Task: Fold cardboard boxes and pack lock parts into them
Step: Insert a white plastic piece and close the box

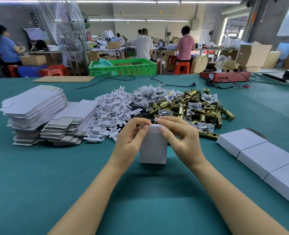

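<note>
The white box (153, 146) stands upright on the green worktop (55, 175), both hands' (130, 141) (179, 138) fingers pinching its top flap shut, three finished boxes (262, 158) lined up right, while tall stacks of flat blanks (33, 107) and heaped brass latches (191, 106) remain.

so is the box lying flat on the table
No, the box stands upright on the table, gripped by the left hand and right hand.
</note>
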A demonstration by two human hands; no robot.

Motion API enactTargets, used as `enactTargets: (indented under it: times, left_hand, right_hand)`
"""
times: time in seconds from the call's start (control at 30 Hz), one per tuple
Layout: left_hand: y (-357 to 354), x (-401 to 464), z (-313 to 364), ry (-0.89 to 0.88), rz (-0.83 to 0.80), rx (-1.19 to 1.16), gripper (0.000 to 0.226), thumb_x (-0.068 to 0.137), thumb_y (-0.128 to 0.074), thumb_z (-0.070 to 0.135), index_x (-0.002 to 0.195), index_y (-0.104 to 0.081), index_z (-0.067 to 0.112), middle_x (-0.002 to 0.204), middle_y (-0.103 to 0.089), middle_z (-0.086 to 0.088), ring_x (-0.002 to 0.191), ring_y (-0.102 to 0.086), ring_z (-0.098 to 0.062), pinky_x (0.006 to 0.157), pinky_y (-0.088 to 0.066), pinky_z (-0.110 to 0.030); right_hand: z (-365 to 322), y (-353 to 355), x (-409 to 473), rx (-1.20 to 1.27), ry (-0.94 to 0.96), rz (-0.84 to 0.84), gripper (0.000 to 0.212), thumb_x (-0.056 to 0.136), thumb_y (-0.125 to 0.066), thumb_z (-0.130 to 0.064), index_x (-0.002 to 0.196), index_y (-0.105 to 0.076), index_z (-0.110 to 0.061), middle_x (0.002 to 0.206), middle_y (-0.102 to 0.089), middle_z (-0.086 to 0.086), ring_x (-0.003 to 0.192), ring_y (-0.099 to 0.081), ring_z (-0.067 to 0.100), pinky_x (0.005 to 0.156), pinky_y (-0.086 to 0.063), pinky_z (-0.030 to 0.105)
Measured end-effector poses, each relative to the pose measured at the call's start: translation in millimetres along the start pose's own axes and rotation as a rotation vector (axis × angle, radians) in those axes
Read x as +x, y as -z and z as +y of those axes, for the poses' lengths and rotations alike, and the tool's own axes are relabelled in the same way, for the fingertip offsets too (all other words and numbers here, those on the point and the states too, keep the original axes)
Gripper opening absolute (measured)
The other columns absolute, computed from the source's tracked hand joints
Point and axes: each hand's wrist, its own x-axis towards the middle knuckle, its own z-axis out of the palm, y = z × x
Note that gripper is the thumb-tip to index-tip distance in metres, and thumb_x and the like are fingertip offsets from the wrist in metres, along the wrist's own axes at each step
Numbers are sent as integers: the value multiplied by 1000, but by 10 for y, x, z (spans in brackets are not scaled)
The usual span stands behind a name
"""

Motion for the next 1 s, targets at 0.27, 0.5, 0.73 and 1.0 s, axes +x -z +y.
enactTargets:
  times: [0.27,0.5,0.73,1.0]
  left_hand:
    - [15,4,-63,-2,-13,-9,11,94,-53,20,99,-62,17,98,-68,-1,95,-63,-15,84,-50,-25]
    - [6,-2,-96,-56,3,49,10,96,-51,23,99,-60,24,91,-64,-1,84,-59,-26,76,-47,-32]
    - [4,-24,-179,-125,-36,117,5,99,-51,25,100,-54,28,94,-63,19,82,-59,-5,75,-44,-17]
    - [-16,-38,-238,-127,2,160,4,96,-53,32,100,-53,34,81,-58,21,67,-50,0,64,-38,-14]
  right_hand:
    - [9,-18,-13,-20,34,13,20,86,-64,-13,101,-75,-5,106,-70,5,102,-65,12,82,-56,39]
    - [68,-44,-55,-126,182,28,21,83,-68,-12,102,-73,-2,103,-70,5,97,-66,13,85,-54,29]
    - [138,-84,-83,-219,266,25,21,82,-71,-10,99,-71,4,105,-67,15,100,-66,25,87,-54,35]
    - [142,-126,-100,-216,252,30,21,83,-69,-8,100,-68,4,103,-66,14,100,-64,24,87,-53,34]
